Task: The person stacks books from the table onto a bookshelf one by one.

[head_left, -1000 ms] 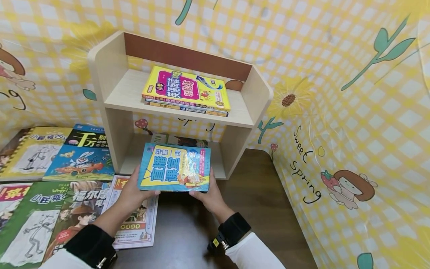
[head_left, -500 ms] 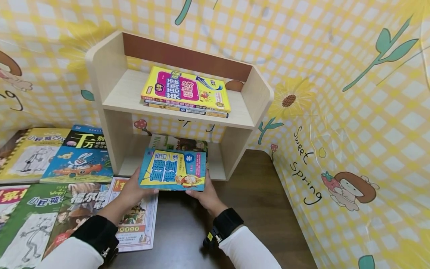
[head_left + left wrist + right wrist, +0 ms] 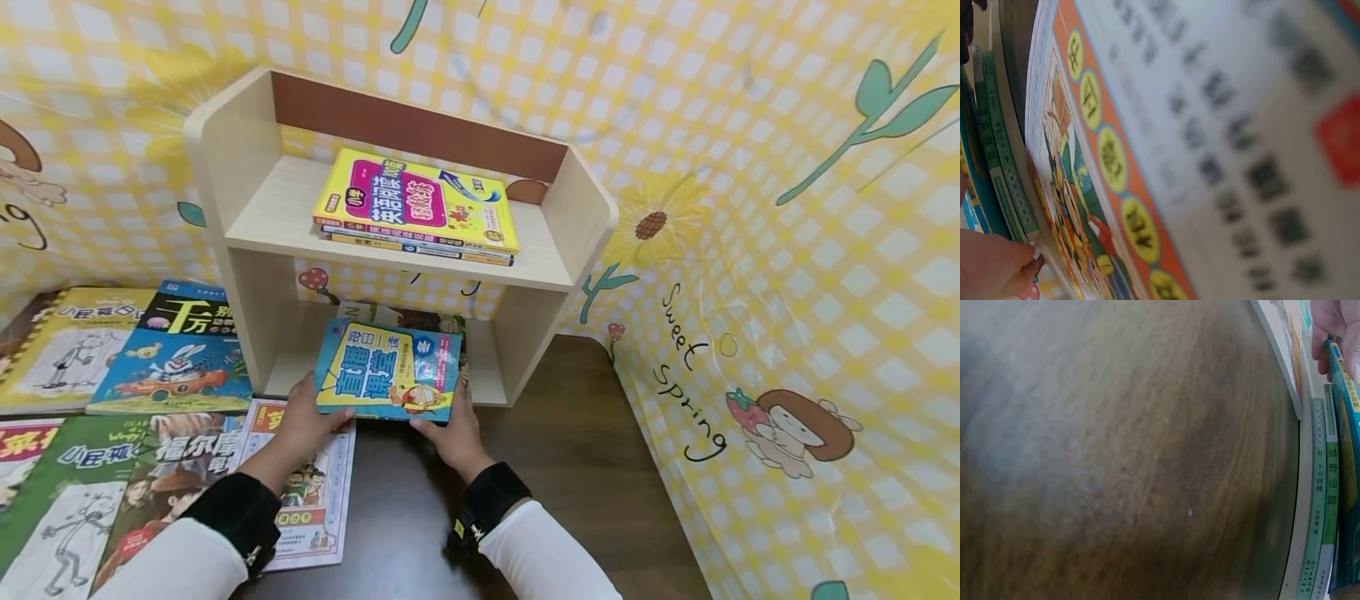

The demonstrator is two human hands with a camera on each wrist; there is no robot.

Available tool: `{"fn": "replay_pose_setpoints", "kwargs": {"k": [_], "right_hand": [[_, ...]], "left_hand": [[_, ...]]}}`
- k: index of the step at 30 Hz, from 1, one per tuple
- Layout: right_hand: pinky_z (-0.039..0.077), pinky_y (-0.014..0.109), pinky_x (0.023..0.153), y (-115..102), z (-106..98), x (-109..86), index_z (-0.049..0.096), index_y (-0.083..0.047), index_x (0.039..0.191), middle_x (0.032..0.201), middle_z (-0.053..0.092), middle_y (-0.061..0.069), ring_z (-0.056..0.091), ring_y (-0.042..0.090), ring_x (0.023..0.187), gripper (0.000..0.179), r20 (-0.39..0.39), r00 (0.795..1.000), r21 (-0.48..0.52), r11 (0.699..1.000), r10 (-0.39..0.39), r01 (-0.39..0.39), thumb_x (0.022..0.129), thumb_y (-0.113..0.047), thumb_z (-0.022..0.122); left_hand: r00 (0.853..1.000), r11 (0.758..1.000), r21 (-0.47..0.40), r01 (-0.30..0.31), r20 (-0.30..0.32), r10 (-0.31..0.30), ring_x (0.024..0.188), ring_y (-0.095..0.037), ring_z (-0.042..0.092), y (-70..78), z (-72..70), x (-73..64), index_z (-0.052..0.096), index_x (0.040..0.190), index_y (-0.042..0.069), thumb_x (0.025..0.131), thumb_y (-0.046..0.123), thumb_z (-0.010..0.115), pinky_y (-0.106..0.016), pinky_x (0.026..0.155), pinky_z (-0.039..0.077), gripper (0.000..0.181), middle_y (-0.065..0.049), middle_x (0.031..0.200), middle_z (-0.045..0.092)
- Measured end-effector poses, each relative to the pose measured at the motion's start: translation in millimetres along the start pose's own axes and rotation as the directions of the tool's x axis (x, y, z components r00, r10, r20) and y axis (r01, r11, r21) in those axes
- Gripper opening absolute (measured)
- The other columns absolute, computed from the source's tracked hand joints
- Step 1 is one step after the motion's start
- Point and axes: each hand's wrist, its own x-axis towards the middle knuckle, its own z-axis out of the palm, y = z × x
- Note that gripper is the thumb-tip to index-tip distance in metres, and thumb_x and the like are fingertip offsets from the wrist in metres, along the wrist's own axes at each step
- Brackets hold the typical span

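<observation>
My left hand (image 3: 303, 425) grips the left edge of a blue and yellow book (image 3: 390, 371), its thumb along the front edge. The right hand (image 3: 453, 433) holds the right side of that book, thumb also at the front. Tilted slightly, the book is at the lower shelf of a small pale wooden bookshelf (image 3: 240, 292). Beneath it lie green-spined books (image 3: 1322, 487), seen edge-on in the right wrist view; their covers are mostly hidden in the head view. Whether the blue book rests fully on them, I cannot tell.
Yellow-covered books (image 3: 416, 200) lie stacked on the upper shelf. Left on the dark table (image 3: 585, 467) are a blue rabbit book (image 3: 176, 354), a green book (image 3: 71, 500) and a white-bordered magazine (image 3: 322, 508). Checked yellow cloth (image 3: 750, 317) borders the right and back.
Both hands shift with the blue and yellow book, lowering it toward the green books on the lower shelf. The hands have come slightly closer together. The other books stay put.
</observation>
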Motion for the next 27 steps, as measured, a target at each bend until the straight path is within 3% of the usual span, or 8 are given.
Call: {"fn": "replay_pose_setpoints", "kwargs": {"k": [4, 9, 17, 27], "right_hand": [[0.014, 0.065, 0.111, -1.0, -0.8, 3.5, 0.015, -0.003, 0.154, 0.157, 0.021, 0.021, 0.019, 0.038, 0.144, 0.094, -0.010, 0.998, -0.116, 0.992, 0.055, -0.056, 0.086, -0.032, 0.073], [0.007, 0.065, 0.112, 0.5, -1.8, 11.3, 0.016, 0.000, 0.153, 0.158, 0.020, 0.018, 0.008, 0.038, 0.146, 0.091, 0.017, 0.998, -0.230, 0.971, 0.065, -0.060, 0.089, -0.035, 0.070], [0.008, 0.070, 0.109, 3.8, -1.3, 28.2, 0.021, -0.005, 0.153, 0.157, 0.025, 0.016, 0.011, 0.037, 0.146, 0.088, 0.014, 0.999, -0.343, 0.938, 0.051, -0.043, 0.088, -0.039, 0.070], [0.011, 0.068, 0.110, 2.2, 0.0, 49.2, 0.019, -0.004, 0.153, 0.158, 0.022, 0.016, 0.012, 0.033, 0.147, 0.091, 0.019, 0.995, -0.487, 0.870, 0.098, -0.076, 0.089, -0.047, 0.066]], "left_hand": [[1.000, 1.000, 0.025, 0.008, -0.013, -0.007, 0.134, -0.045, 0.025, 3.0, 2.8, 4.4, 0.001, 0.153, -0.002, 0.090, 0.017, 0.070, -0.058, 0.111, 0.026, 0.095, -0.031, 0.151, 0.016], [0.999, 0.998, 0.052, -0.041, 0.007, 0.041, 0.132, -0.042, 0.028, 3.7, 1.7, 10.8, 0.009, 0.153, 0.000, 0.091, 0.014, 0.068, -0.057, 0.110, 0.028, 0.087, -0.027, 0.153, 0.018], [0.998, 0.987, 0.146, -0.067, 0.028, 0.064, 0.139, -0.048, 0.015, 3.7, 2.1, 26.6, 0.017, 0.151, -0.002, 0.093, 0.016, 0.064, -0.062, 0.110, 0.022, 0.077, -0.031, 0.156, 0.003], [0.995, 0.970, 0.225, -0.095, 0.040, 0.088, 0.137, -0.050, 0.019, 6.3, 0.0, 44.9, 0.015, 0.149, -0.009, 0.095, 0.014, 0.062, -0.060, 0.110, 0.024, 0.076, -0.034, 0.153, 0.002]]}}
